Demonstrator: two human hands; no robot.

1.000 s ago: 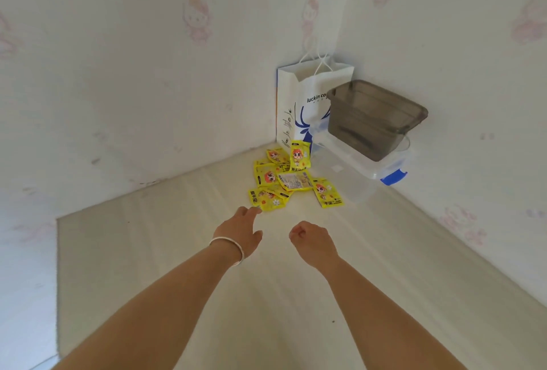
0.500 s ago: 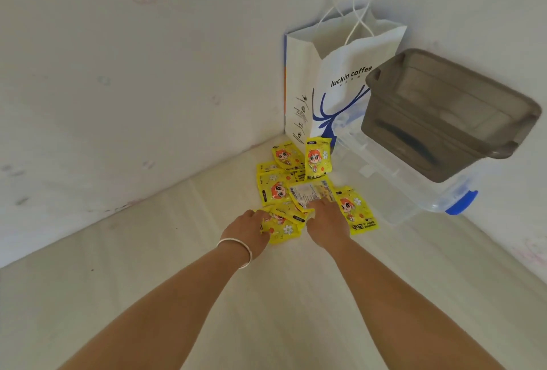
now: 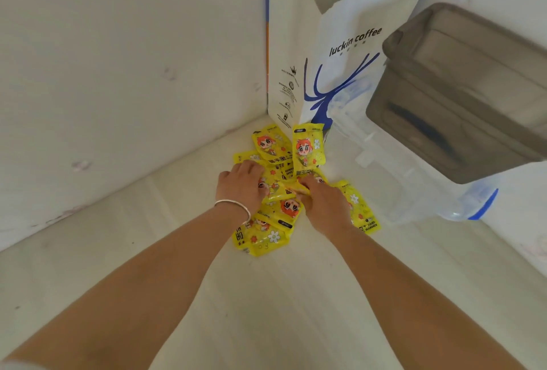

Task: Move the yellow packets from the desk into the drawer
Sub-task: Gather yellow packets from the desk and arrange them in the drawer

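A heap of yellow packets [image 3: 307, 149] lies on the pale desk [image 3: 266, 310] in the middle of the frame, close to the corner where two walls meet. They overlap, so the count is rough: about eight can be told apart, each printed with a cartoon figure with orange hair and small white flowers. One leans upright near the top of the pile, another lies beside it to the left, one sits at the lower right edge marked "hand warmer", and one lies lowest, nearest the camera.

Both bare forearms reach up from the bottom of the frame into the pile. The left hand [image 3: 241, 184] rests palm down on the left side of the heap, fingers curled over the packets; whether it has actually gripped one cannot be told. A single thin silver bangle [image 3: 236, 205] circles that wrist. The right hand [image 3: 321, 199] lies on the right side of the pile, its fingertips pinching a crumpled packet [image 3: 279, 193] between the two hands.

Behind the packets, in the upper middle of the frame, stands one white paper bag [image 3: 340, 43] with a blue deer drawing and the words "luckin coffee". To the right sits one clear plastic box [image 3: 393, 180] with a blue latch, touching the bag. One smoky grey bin [image 3: 461, 97] rests on top of it, tipped toward the camera.
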